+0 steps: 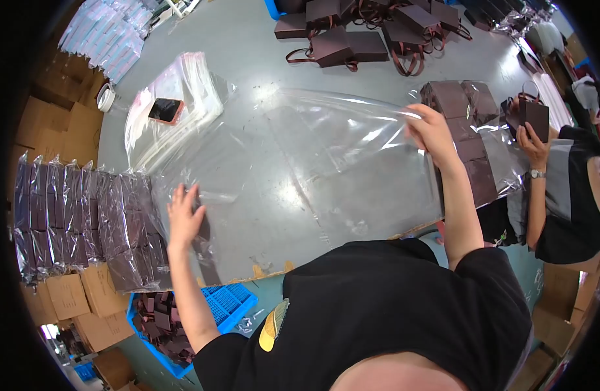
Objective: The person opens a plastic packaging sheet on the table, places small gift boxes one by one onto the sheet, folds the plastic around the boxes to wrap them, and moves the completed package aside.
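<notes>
A large clear plastic bag (352,150) lies spread across the grey table (248,251). At its right end my right hand (433,133) pinches the upper corner, lifting the film a little. My left hand (185,218) rests with fingers spread on the left part of the film. Behind it, a stack of clear bags (199,85) carries a phone (166,111). Bagged dark boxes (127,228) stand in rows at the left, and another bagged block of dark boxes (466,133) lies just right of my right hand.
Loose dark boxes with ribbon handles (332,45) lie at the table's far side. A co-worker's hand (534,143) holds a dark box (533,117) at the right. A blue crate (228,306) of dark pieces sits below the front edge. Cartons (65,293) are at the left.
</notes>
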A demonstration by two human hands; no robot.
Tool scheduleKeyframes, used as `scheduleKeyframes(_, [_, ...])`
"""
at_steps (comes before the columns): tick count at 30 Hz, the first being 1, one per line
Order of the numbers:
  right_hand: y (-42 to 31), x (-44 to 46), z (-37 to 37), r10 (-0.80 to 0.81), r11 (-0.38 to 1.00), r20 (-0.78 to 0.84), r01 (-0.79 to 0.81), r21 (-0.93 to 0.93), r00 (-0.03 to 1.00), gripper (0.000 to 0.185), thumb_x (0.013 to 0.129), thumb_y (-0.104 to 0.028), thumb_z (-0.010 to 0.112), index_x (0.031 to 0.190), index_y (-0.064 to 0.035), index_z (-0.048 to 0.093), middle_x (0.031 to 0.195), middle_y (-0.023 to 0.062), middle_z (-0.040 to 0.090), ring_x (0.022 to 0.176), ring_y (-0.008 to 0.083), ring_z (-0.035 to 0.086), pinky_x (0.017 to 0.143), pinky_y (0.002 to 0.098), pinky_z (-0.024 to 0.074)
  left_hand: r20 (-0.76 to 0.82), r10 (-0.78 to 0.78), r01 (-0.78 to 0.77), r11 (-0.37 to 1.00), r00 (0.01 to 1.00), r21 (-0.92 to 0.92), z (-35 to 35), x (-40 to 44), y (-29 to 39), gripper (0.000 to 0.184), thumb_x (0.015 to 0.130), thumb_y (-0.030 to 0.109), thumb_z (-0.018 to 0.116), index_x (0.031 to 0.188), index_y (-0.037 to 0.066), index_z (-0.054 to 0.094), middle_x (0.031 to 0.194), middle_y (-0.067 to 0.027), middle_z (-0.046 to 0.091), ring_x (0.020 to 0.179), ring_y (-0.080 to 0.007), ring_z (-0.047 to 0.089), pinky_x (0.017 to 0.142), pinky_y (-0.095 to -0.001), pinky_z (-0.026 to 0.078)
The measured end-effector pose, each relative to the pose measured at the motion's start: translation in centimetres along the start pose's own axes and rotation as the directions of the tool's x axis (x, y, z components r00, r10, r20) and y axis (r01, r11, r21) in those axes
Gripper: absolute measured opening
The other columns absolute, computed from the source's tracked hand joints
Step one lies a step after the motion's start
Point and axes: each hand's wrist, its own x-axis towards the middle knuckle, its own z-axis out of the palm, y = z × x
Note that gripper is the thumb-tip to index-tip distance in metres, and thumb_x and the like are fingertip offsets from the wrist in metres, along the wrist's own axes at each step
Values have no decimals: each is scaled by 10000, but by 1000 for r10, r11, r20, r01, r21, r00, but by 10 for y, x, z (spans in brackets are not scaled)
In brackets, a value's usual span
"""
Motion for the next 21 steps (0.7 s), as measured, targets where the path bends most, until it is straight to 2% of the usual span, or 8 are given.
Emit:
scheduleKeyframes(4, [20, 57, 26, -200, 822, 52, 196, -534, 978, 232, 843, -156, 693, 1040, -33, 695, 746, 38, 657, 651, 161, 624, 600, 312, 486, -46, -104, 112, 965, 993, 238, -20, 12, -13, 592, 795, -42, 575, 1382, 6, 516, 1489, -277, 422, 1377, -427, 412, 1164, -480, 308])
scheduleKeyframes(7, [23, 84, 49, -344, 747, 142, 362, -557, 928, 262, 779, -78, 711, 1037, -34, 700, 795, 53, 681, 749, 196, 655, 706, 335, 515, -316, 162, -227, 957, 935, -179, -30, 14, 76, 579, 769, -79, 529, 1344, -9, 537, 1454, -267, 463, 1361, -424, 431, 1168, -496, 295])
scheduleKeyframes(10, [32, 125, 49, -170, 815, 379, 346, -464, 910, 262, 809, -5, 700, 1070, -2, 676, 855, 43, 691, 763, 116, 634, 696, 284, 521, -253, 571, -605, 792, 781, -81, -31, 14, 164, 598, 772, -64, 541, 1361, 39, 539, 1481, -222, 453, 1396, -373, 408, 1176, -531, 278])
scheduleKeyframes(13, [3, 135, 42, 151, 886, 563, 141, -442, 813, 263, 813, 30, 679, 1073, -6, 680, 878, 26, 694, 805, 110, 644, 729, 278, 523, -148, 691, -696, 717, 707, 25, -2, 17, 198, 613, 775, -61, 583, 1369, 85, 544, 1471, -157, 479, 1374, -333, 433, 1154, -537, 304])
scheduleKeyframes(16, [4, 166, 39, -3, 836, 665, 367, -409, 747, 279, 805, -23, 711, 1082, -42, 693, 878, 31, 706, 810, 163, 672, 754, 309, 537, -80, 673, -677, 725, 735, -125, 9, 23, 207, 614, 763, -38, 650, 1354, 103, 565, 1450, -128, 505, 1315, -332, 482, 1113, -487, 365])
scheduleKeyframes(19, [-4, 171, 62, -287, 539, 555, 611, -580, 781, 371, 781, -99, 750, 1146, -92, 681, 1011, 59, 712, 932, 246, 671, 833, 365, 533, -63, 638, -627, 727, 767, -280, 8, 26, 213, 545, 743, 67, 764, 1271, 87, 633, 1364, -121, 571, 1163, -326, 557, 980, -410, 463])
scheduleKeyframes(20, [-7, 157, 73, -473, 248, 387, 541, -803, 791, 484, 761, -172, 773, 1225, -130, 643, 1195, 70, 670, 1084, 301, 613, 932, 406, 494, -111, 592, -598, 758, 798, -260, 11, 25, 216, 497, 748, 82, 771, 1231, 79, 652, 1322, -117, 590, 1107, -319, 577, 941, -408, 478])
scheduleKeyframes(21, [-14, 149, 84, -615, 268, 295, 546, -794, 732, 503, 769, -178, 770, 1249, -134, 625, 1243, 72, 645, 1131, 292, 588, 962, 407, 476, -161, 544, -567, 787, 824, -242, 14, 21, 222, 451, 753, 97, 779, 1190, 72, 671, 1280, -113, 609, 1050, -312, 596, 902, -405, 492])
